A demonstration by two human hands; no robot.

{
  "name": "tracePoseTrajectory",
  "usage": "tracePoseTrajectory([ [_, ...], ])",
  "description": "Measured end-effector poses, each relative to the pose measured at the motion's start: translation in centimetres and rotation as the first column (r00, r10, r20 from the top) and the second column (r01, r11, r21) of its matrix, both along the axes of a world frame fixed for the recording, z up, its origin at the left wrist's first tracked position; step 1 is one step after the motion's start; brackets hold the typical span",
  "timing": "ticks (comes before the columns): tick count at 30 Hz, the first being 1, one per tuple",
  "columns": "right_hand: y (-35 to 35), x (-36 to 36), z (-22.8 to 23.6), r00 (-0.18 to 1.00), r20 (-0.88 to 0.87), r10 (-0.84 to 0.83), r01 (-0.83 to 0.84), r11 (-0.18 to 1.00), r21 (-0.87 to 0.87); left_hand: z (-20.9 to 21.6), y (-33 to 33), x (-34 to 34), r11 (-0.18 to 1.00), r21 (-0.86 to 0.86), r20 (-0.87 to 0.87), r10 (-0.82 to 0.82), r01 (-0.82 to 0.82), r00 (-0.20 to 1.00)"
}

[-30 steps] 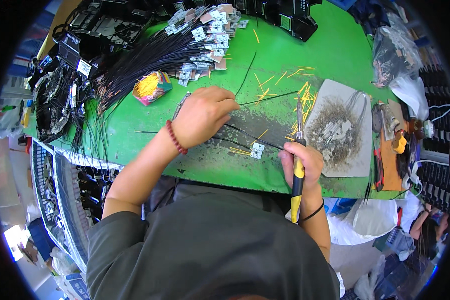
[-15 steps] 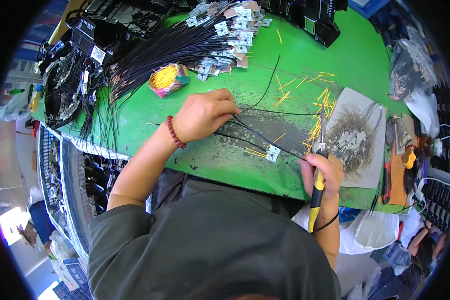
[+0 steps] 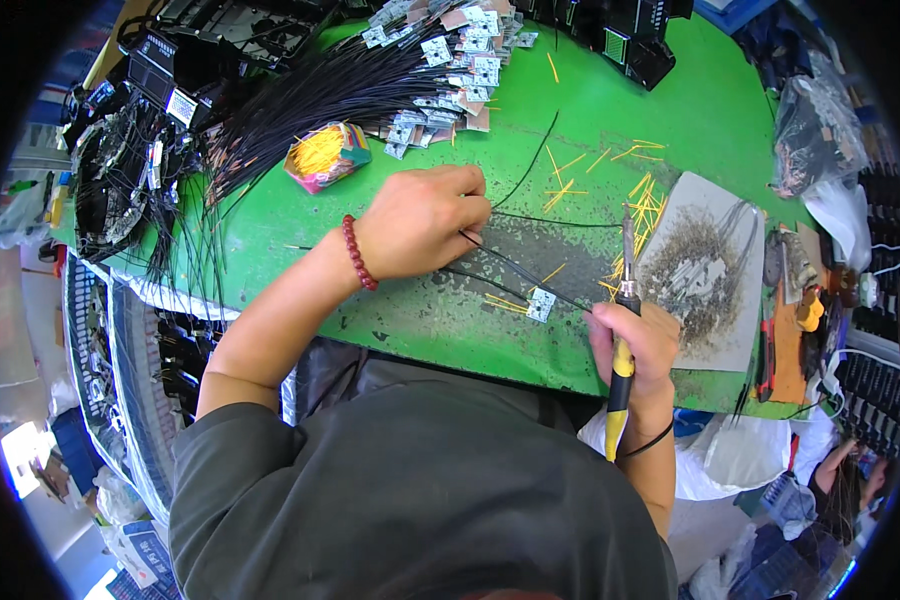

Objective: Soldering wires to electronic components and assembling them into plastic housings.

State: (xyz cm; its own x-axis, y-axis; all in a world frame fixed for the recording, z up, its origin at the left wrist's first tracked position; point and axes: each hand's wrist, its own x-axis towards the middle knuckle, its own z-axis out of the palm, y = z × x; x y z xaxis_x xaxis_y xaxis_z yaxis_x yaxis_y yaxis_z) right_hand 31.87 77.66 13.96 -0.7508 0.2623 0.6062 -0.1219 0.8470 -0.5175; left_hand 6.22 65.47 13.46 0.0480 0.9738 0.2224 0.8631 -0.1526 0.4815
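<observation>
My left hand (image 3: 420, 222) is closed on black cables (image 3: 518, 268) above the middle of the green table, its wrist ringed by red beads. The fingertips are partly hidden behind the hand. In my right hand (image 3: 638, 342) is a soldering iron (image 3: 620, 375) with a yellow and black handle, its metal tip pointing away from me. One cable runs from my left fingers to the right thumb and finger; whether they pinch it is unclear. Between the hands lies a small square circuit board (image 3: 540, 304) with a black wire and thin yellow sleeves (image 3: 505, 303) beside it.
Loose yellow sleeves (image 3: 648, 212) lie beside a scorched grey board (image 3: 740, 330). A small box (image 3: 353, 148) holds more sleeves. Behind it is a pile of wired circuit boards (image 3: 485, 70). Black housings (image 3: 635, 50) stand at the back; red-handled pliers (image 3: 766, 360) lie at right.
My left hand has shifted slightly right with the cables. My right hand and the soldering iron have moved a little left. The whole view has shifted slightly.
</observation>
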Motion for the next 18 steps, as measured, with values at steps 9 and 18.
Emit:
tracePoseTrajectory([
  [9, -0.3, -1.0, 0.0, 0.998, 0.047, -0.030, 0.030, 1.000, -0.003, 0.2, 1.9, 4.9, 0.981, 0.195, 0.112, -0.035, 0.012, 0.993],
  [18, -0.3, -1.1, -2.0, 0.996, 0.060, -0.063, 0.068, 0.993, -0.092, 1.1, 2.0, 8.2, 0.999, 0.028, 0.212, -0.023, 0.017, 0.977],
])
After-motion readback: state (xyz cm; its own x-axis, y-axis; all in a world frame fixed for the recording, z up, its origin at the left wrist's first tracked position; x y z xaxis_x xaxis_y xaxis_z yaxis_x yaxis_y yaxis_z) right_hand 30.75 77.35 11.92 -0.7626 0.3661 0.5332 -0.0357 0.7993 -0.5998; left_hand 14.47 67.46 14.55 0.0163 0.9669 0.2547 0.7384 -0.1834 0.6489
